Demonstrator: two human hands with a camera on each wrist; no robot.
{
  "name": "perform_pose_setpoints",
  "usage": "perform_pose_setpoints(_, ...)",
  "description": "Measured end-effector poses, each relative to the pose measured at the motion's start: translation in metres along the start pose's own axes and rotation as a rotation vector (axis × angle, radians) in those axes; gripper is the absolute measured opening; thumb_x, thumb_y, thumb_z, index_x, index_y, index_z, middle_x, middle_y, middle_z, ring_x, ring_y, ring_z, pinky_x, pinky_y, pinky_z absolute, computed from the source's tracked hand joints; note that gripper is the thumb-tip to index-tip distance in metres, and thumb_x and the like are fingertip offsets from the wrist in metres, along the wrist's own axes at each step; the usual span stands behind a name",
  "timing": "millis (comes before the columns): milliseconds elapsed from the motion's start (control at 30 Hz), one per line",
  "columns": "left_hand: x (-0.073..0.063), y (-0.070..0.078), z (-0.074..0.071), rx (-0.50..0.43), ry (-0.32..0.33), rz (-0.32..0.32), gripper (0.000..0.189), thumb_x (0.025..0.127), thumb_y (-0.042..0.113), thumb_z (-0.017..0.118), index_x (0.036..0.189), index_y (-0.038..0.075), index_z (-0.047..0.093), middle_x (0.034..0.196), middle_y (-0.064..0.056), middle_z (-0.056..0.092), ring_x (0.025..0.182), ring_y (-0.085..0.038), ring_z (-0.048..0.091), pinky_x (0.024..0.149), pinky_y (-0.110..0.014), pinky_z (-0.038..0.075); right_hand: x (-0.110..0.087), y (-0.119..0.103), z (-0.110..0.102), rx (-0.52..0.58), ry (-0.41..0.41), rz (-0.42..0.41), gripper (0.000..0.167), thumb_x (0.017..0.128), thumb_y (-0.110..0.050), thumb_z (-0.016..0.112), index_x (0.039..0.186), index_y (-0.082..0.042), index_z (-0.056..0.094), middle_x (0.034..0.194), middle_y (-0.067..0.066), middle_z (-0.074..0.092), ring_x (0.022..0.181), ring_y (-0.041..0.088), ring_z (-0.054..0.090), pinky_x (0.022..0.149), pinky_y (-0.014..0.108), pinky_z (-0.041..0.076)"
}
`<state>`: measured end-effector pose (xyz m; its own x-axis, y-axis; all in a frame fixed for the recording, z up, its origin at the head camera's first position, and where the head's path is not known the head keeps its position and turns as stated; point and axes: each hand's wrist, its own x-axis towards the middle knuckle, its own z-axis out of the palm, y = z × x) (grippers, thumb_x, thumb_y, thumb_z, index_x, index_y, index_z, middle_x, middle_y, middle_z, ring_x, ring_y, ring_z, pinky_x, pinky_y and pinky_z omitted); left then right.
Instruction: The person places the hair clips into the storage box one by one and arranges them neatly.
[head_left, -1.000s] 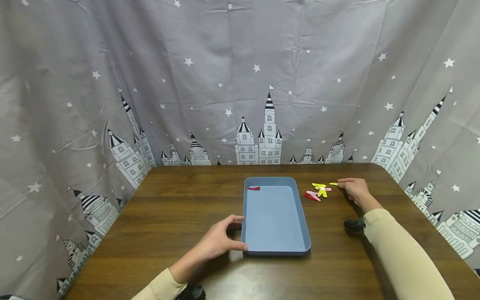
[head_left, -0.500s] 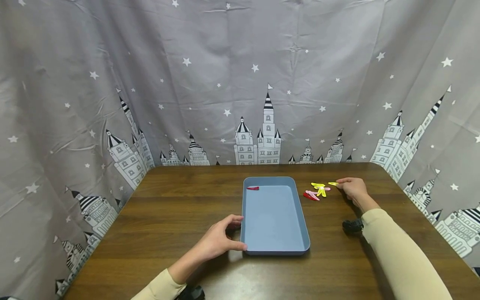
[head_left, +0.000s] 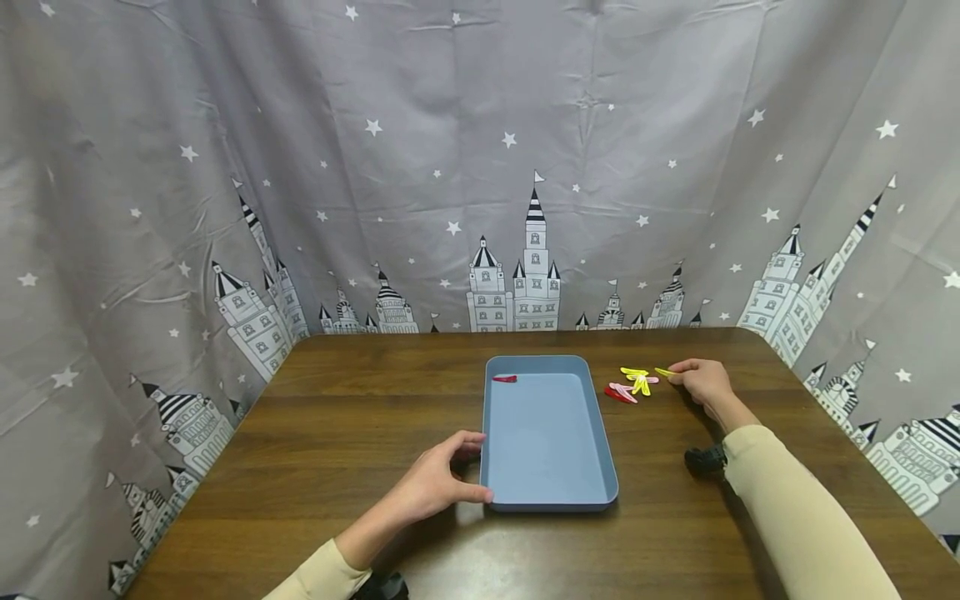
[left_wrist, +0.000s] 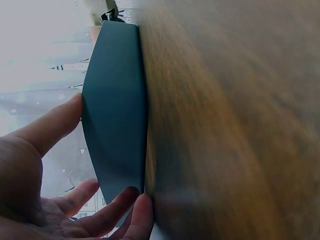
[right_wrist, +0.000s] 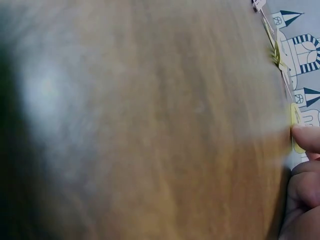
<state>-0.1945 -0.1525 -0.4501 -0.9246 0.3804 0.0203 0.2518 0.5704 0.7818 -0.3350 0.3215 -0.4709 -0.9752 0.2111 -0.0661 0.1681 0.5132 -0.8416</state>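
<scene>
Head view: we see the two hands well apart. Left hand is at the left side of a blue-grey rectangular tray, thumb at the near-left corner, fingers spread from it along the side wall. Right hand is beyond the tray's right side, pinching a yellow snap hair clip at one end. Just left of that, we have a loose clip pile, yellow, pink and red, partly overlapping, near the tray's far-right side. One red hair clip lies inside the tray, near the far-left corner. All on a brown wood-grain table; behind it, a grey curtain with stars and castles.

Left wrist view: tray wall seen side-on. We get the thumb touching the upper edge, fingertips lower against the wall, a wide gap between.

Right wrist view: mostly blurred tabletop. At the right edge we see thumb and curled fingers clamped on the yellow clip; we can't tell whether it touches the wood.
</scene>
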Motion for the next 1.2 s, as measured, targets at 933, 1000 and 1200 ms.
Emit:
perform_pose_setpoints(933,0.0,0.0,-0.002,-0.001,-0.004,0.002,0.08,0.072,0.034,0.091,0.14,0.012,0.055,0.131,-0.01,0.065,0.124,-0.03,0.059,0.1,-0.052,0.045,-0.009,0.0,-0.006,-0.017,-0.115,-0.046,0.039,0.087,-0.017,0.074,0.119,0.004,0.066,0.065,-0.007,0.051,0.046,0.005,0.034,0.045,0.025,0.033)
perform_pose_setpoints(1000,0.0,0.0,-0.002,0.003,-0.006,0.002,0.081,0.072,0.035,0.091,0.14,0.012,0.055,0.131,-0.009,0.066,0.124,-0.03,0.059,0.101,-0.053,0.044,-0.012,0.001,-0.009,0.017,-0.116,-0.031,0.041,0.088,-0.015,0.073,0.122,0.006,0.065,0.065,-0.008,0.051,0.046,0.005,0.034,0.046,0.024,0.033)
perform_pose_setpoints(1200,0.0,0.001,-0.001,-0.008,-0.007,-0.001,0.08,0.072,0.033,0.091,0.14,0.012,0.055,0.131,-0.011,0.065,0.123,-0.031,0.059,0.099,-0.052,0.046,-0.016,0.004,-0.013,0.079,-0.122,-0.009,0.045,0.089,-0.012,0.072,0.127,0.01,0.061,0.058,-0.012,0.05,0.044,0.002,0.031,0.044,0.023,0.032)
